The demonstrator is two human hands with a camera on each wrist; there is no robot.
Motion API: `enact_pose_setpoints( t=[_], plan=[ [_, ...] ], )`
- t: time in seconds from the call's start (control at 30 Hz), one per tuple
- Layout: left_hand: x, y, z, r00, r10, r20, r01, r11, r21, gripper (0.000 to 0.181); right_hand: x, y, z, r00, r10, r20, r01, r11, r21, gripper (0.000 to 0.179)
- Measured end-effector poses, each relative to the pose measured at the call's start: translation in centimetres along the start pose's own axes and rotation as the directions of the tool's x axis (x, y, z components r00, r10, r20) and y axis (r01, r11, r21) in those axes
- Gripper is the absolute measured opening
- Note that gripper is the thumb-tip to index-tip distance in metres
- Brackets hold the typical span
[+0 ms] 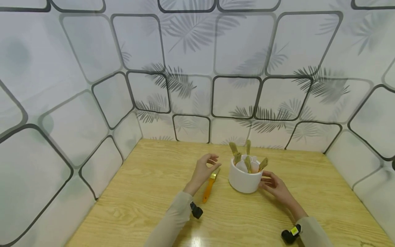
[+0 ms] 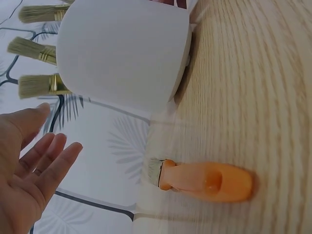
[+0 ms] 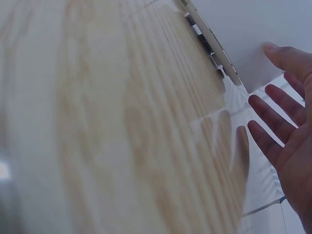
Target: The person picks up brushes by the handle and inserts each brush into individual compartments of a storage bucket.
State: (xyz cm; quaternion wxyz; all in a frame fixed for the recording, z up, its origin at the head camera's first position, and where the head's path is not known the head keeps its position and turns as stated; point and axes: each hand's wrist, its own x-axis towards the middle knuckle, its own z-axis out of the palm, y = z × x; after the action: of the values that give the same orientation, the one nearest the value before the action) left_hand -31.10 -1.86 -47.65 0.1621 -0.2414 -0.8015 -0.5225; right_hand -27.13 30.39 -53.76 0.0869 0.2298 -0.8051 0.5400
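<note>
A round white holder [image 1: 245,180] stands upright on the table, with several bristle brushes [image 1: 248,164] standing bristles up in it. One paintbrush [image 1: 208,188] with an orange handle lies on the table left of the holder, its bristles pointing away from me. Above that brush's bristle end hovers my left hand [image 1: 204,169], fingers loosely bent and nothing in them. In the left wrist view the lying brush [image 2: 209,181] is apart from the hand. My right hand [image 1: 275,187] is at the holder's right side, its thumb against the white wall [image 3: 253,39] and the other fingers spread.
The wooden table [image 1: 148,206] meets patterned wall sheets [image 1: 191,96] at the back and both sides. Small black cameras [image 1: 196,210] are strapped at both wrists. In the right wrist view, dark pieces show along the holder's bottom edge.
</note>
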Motion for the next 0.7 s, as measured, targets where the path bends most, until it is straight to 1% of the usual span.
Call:
enact_pose_setpoints(
  t=[0.1, 0.2, 0.3, 0.47, 0.57, 0.7],
  plan=[
    [-0.1, -0.2, 0.0, 1.0, -0.022, 0.018, 0.022, 1.0, 0.005, 0.028, 0.0, 0.0, 0.0, 1.0, -0.001, -0.007, 0.001, 1.0, 0.013, 0.043],
    [-0.3, -0.4, -0.1, 0.999, -0.027, 0.041, 0.026, 1.0, 0.014, 0.027, 0.0, 0.0, 0.0, 1.0, -0.008, -0.005, 0.008, 1.0, 0.018, 0.043],
    [-0.5, -0.6, -0.3, 0.996, -0.053, 0.069, 0.052, 0.998, 0.027, 0.026, 0.0, 0.1, 0.0, 1.0, -0.019, 0.0, 0.019, 0.999, 0.029, 0.043],
    [-1.0, -1.0, -0.5, 0.986, -0.124, 0.114, 0.117, 0.991, 0.07, 0.028, -0.1, 0.2, -0.1, 1.0, -0.025, 0.006, 0.024, 0.999, 0.026, 0.044],
    [-1.1, -1.2, -0.5, 0.979, -0.161, 0.125, 0.15, 0.984, 0.094, 0.025, -0.1, 0.2, -0.2, 1.0, -0.022, 0.0, 0.022, 1.0, 0.022, 0.046],
    [-1.3, -1.4, -0.6, 0.972, -0.189, 0.139, 0.173, 0.978, 0.121, 0.025, -0.1, 0.3, -0.2, 1.0, -0.019, -0.003, 0.019, 1.0, 0.014, 0.047]
  ],
)
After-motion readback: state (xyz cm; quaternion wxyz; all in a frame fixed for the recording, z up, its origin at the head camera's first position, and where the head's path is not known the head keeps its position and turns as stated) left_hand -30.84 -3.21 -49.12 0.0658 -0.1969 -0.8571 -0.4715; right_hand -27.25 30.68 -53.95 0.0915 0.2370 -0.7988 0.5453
